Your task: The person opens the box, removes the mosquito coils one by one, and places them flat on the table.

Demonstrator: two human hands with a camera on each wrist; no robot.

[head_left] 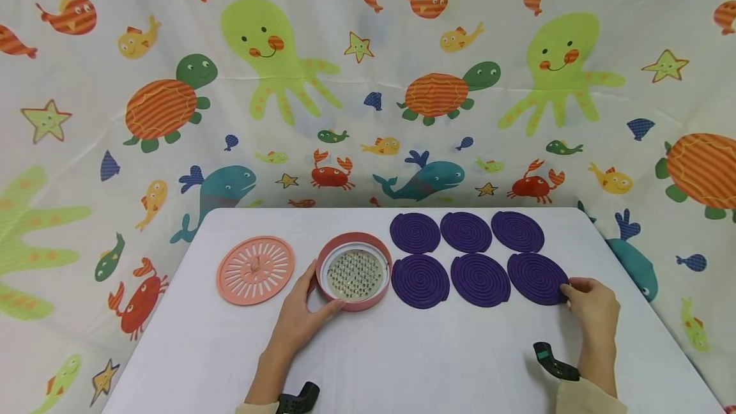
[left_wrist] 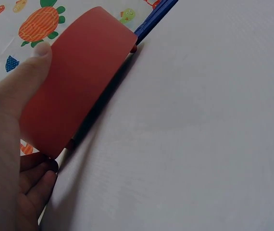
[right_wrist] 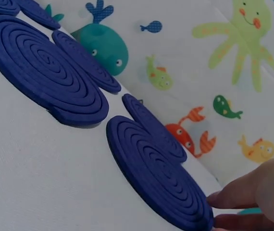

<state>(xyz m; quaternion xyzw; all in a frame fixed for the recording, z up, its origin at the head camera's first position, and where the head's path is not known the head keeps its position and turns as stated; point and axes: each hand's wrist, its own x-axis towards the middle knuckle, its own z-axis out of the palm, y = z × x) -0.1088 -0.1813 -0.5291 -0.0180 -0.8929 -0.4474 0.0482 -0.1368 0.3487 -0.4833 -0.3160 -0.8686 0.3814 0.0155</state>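
Note:
My left hand (head_left: 300,317) grips the side of a round pink mosquito coil holder (head_left: 324,251), thumb at the front and fingers at its left. A perforated metal insert (head_left: 354,273) shows inside the holder. In the left wrist view the outer wall (left_wrist: 77,82) of the holder stands just off the tabletop on small feet. At the right, my right hand (head_left: 595,305) pinches the edge of a purple mosquito coil (head_left: 535,278), the front right one of two rows. In the right wrist view thumb and finger meet at the rim of that coil (right_wrist: 158,173), which lies close over the table.
More purple coils (head_left: 480,280) lie flat in two rows right of the holder. The slotted pink lid (head_left: 230,280) lies to the left. A white table (head_left: 437,363) bears everything, with a sea-animal cloth (head_left: 368,94) hanging behind its back edge.

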